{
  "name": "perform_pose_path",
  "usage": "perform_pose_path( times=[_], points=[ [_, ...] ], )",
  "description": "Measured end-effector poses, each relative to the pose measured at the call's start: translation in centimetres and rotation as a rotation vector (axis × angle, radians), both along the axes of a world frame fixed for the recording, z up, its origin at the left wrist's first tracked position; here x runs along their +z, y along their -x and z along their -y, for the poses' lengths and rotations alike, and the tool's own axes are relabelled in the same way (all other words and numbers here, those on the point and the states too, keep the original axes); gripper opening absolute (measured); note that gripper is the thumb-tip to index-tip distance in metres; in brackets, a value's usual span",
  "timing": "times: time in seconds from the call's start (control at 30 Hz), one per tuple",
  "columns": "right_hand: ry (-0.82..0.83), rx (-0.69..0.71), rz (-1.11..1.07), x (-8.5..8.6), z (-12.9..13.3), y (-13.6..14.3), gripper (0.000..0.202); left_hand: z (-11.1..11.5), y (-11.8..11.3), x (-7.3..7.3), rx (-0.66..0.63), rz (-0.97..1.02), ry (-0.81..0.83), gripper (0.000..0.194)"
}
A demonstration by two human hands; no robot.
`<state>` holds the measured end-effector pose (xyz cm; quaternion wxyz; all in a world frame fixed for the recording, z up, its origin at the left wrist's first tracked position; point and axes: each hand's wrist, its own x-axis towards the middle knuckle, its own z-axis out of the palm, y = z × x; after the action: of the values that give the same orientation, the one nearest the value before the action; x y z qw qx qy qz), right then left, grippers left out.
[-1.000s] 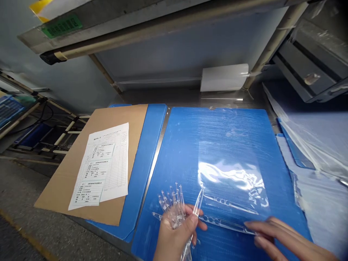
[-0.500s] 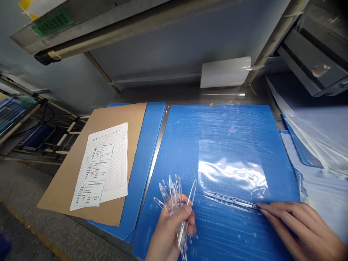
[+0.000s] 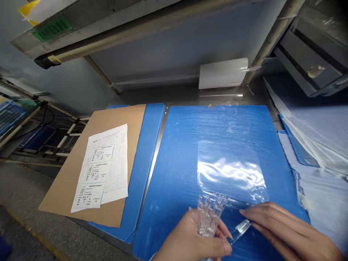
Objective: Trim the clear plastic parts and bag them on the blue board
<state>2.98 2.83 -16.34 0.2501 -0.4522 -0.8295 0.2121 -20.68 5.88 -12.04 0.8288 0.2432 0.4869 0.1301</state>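
Note:
A bundle of several clear plastic pieces (image 3: pixel 209 217) stands upright in my left hand (image 3: pixel 193 237), whose fingers wrap round it. Just to the right, my right hand (image 3: pixel 285 228) pinches one clear plastic piece (image 3: pixel 243 227) between thumb and fingers, its far end close to my left fingertips. Behind both hands a clear plastic film (image 3: pixel 231 170) lies on the blue board (image 3: pixel 182 145). More clear pieces on the film's near edge are partly hidden by my hands.
Printed papers (image 3: pixel 102 166) rest on brown cardboard (image 3: pixel 65 181) at the left. A white roll (image 3: pixel 223 74) lies at the back. Overhead runs a shelf bar (image 3: pixel 122 40). Plastic sheeting (image 3: pixel 320 145) and a grey metal box (image 3: pixel 312 54) are at the right.
My left hand has moved right with its bundle, close to my right hand. My right hand has shifted slightly left and now holds a clear piece tilted off the board.

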Motion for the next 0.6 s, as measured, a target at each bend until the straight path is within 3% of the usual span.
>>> perform_pose_path(
  times=[0.1, 0.23, 0.3, 0.47, 0.6],
  points=[
    [0.030, -0.008, -0.087, 0.3, 0.1, -0.3, 0.030, -0.4, -0.1, 0.1, 0.120, 0.007, -0.027, 0.026],
    [0.026, -0.247, -0.097, -0.4, 0.0, -1.2, 0.024, -1.0, 1.1, -0.3, 0.630, 0.007, -0.083, 0.029],
    [-0.006, -0.349, -0.069, -1.0, -0.2, -1.4, 0.022, -1.1, 1.7, -0.3, 0.767, 0.036, -0.054, 0.028],
    [-0.124, -0.334, -0.032, -1.8, -1.0, -0.8, 0.020, -0.9, 2.4, 0.2, 0.690, 0.194, 0.050, 0.023],
    [-0.139, -0.319, -0.023, -2.1, -1.3, -0.6, 0.021, -0.5, 2.2, 0.0, 0.584, 0.127, 0.045, 0.035]
  ],
)
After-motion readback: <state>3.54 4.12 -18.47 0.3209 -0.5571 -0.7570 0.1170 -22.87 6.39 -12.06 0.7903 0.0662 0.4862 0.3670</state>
